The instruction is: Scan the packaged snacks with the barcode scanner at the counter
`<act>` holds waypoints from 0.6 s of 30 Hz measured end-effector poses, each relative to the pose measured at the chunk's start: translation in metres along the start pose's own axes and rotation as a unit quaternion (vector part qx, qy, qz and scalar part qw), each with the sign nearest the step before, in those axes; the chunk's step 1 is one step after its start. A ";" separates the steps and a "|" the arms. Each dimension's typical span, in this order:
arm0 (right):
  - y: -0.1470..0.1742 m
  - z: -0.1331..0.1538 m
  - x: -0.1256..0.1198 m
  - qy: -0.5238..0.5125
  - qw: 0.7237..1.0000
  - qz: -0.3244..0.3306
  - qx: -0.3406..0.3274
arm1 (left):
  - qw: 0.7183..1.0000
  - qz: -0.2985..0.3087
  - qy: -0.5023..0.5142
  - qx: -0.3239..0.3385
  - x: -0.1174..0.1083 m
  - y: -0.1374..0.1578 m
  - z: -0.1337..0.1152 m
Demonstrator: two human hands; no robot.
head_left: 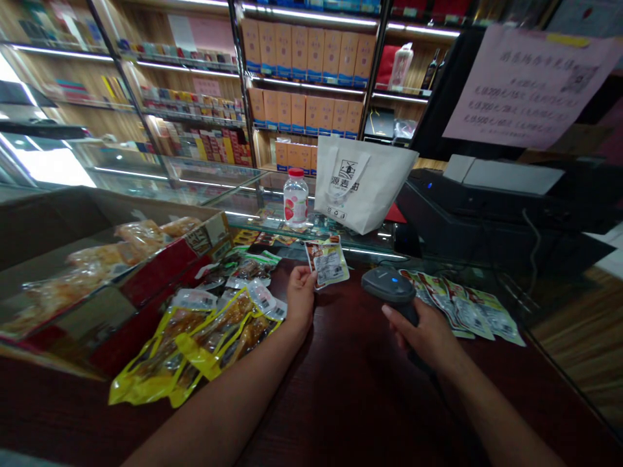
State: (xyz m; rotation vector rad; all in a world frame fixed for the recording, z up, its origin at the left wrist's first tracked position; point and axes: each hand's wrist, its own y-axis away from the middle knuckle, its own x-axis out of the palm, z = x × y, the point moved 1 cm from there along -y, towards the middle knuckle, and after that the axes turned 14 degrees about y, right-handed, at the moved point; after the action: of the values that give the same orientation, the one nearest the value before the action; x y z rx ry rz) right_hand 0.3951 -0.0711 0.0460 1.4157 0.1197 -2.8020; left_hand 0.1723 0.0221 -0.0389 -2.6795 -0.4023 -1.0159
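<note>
Your left hand [300,298] pinches the packet [331,264] by its near left corner, thumb against fingers. The packet is close to the middle of the far edge of the table [350,395], its label side toward you; you cannot tell from this view whether its underside touches the wood. Your right hand [428,331] is wrapped around the grip of the scanner [388,285], whose head, showing a blue light, is just right of the packet and apart from it.

Beyond your right hand, more packets [479,308] lie overlapping toward the table's far right corner. On your left, yellow packs [214,340] lie beside your forearm, with clear packs [250,267] behind them toward the far edge. The open box [160,275] along the left side holds wrapped food [139,237]. Past the far edge, a red-capped bottle [296,202] stands on the glass counter [238,194], just left of the white bag [374,181].
</note>
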 end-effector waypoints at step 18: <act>0.000 -0.001 -0.004 -0.030 1.000 0.003 0.008 | 0.982 -0.001 -0.181 0.052 0.006 -0.003 -0.044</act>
State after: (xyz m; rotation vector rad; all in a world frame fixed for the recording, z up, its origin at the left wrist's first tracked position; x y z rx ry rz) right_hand 0.3981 -0.0714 0.0483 1.3301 0.0944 -2.8437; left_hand 0.1490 0.0120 -0.0026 -2.7651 -0.5084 -0.4871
